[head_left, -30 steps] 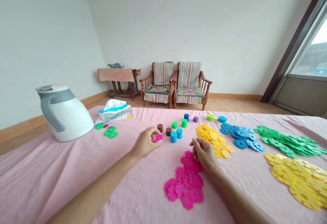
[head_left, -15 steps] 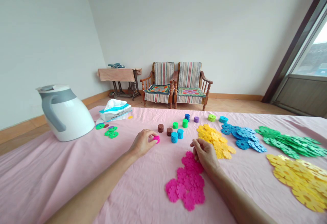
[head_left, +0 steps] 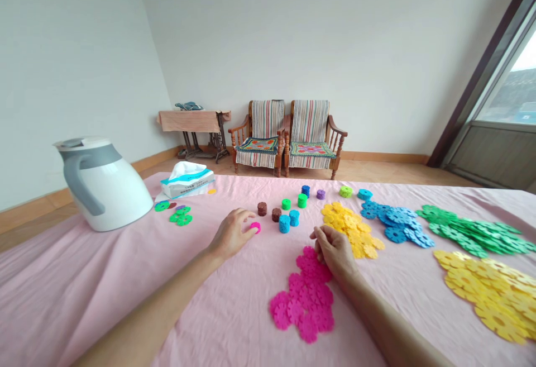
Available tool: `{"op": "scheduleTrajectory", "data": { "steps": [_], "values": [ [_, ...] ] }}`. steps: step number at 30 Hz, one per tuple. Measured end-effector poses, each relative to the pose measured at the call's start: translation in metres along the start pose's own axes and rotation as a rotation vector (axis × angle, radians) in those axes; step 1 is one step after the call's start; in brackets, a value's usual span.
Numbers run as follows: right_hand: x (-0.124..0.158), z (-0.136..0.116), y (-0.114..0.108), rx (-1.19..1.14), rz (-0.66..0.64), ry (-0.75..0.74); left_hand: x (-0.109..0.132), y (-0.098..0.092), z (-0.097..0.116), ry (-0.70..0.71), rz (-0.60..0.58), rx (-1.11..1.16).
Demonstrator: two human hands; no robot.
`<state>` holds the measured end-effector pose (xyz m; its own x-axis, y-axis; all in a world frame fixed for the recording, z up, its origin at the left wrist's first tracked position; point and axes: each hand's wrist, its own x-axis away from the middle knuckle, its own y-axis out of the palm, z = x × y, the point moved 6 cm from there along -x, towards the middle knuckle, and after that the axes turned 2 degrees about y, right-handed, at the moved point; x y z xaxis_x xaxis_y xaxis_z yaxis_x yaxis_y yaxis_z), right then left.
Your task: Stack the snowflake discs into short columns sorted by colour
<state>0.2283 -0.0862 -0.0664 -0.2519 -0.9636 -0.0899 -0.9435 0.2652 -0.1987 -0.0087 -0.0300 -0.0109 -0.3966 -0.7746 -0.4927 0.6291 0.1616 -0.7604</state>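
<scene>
My left hand (head_left: 233,234) has thumb and forefinger parted at the near left side of a short pink stack of snowflake discs (head_left: 255,227), which rests on the cloth. Fingers curled, my right hand (head_left: 334,248) hovers at the upper right edge of a loose pile of pink snowflake discs (head_left: 307,300); whatever its fingers may hold is hidden. Beyond the hands stand small disc stacks: brown ones (head_left: 262,209), light blue ones (head_left: 284,223), green ones (head_left: 302,200), a dark blue one (head_left: 305,191) and a purple one (head_left: 320,194).
Loose yellow discs (head_left: 349,227), blue discs (head_left: 397,223), green discs (head_left: 473,230) and larger yellow discs (head_left: 494,294) spread across the right. At left are a white kettle-like jug (head_left: 121,194), a tissue box (head_left: 188,182) and a few scattered discs (head_left: 181,217). Pink cloth (head_left: 201,311) covers the table.
My left fingers have loosened from the pink stack, which stays in place. My right hand keeps nearly the same pose. The view has shifted slightly.
</scene>
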Motion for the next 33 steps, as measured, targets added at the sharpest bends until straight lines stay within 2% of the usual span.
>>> {"op": "scheduleTrajectory", "data": {
  "steps": [2, 3, 6, 8, 11, 15, 21, 27, 30, 33],
  "values": [
    [0.001, -0.002, 0.0, -0.012, 0.003, -0.004, 0.003, -0.004, 0.02, 0.046, -0.018, 0.052],
    [0.001, -0.003, 0.0, -0.016, 0.004, -0.006, 0.005, -0.003, 0.033, 0.067, -0.09, 0.109],
    [0.003, -0.006, -0.001, -0.021, 0.008, -0.006, 0.021, 0.008, 0.075, 0.189, -0.428, 0.262],
    [0.003, -0.007, -0.002, -0.023, 0.011, -0.003, 0.033, 0.011, 0.096, 0.278, -0.583, 0.279],
    [0.003, -0.007, -0.002, -0.018, 0.01, -0.002, 0.045, 0.013, 0.108, 0.339, -0.699, 0.257],
    [0.003, -0.007, -0.001, -0.014, 0.004, 0.001, 0.053, 0.014, 0.113, 0.408, -0.771, 0.192],
    [0.003, -0.007, -0.002, -0.009, 0.003, -0.007, 0.057, 0.016, 0.117, 0.429, -0.767, 0.139],
    [0.002, -0.005, -0.001, -0.007, 0.005, -0.007, 0.054, 0.015, 0.114, 0.407, -0.728, 0.186],
    [0.002, -0.006, -0.001, 0.004, 0.003, -0.01, 0.04, 0.01, 0.093, 0.308, -0.632, 0.22],
    [0.003, -0.007, -0.001, 0.005, -0.001, -0.014, 0.019, 0.002, 0.05, 0.09, -0.38, 0.236]
  ]
}}
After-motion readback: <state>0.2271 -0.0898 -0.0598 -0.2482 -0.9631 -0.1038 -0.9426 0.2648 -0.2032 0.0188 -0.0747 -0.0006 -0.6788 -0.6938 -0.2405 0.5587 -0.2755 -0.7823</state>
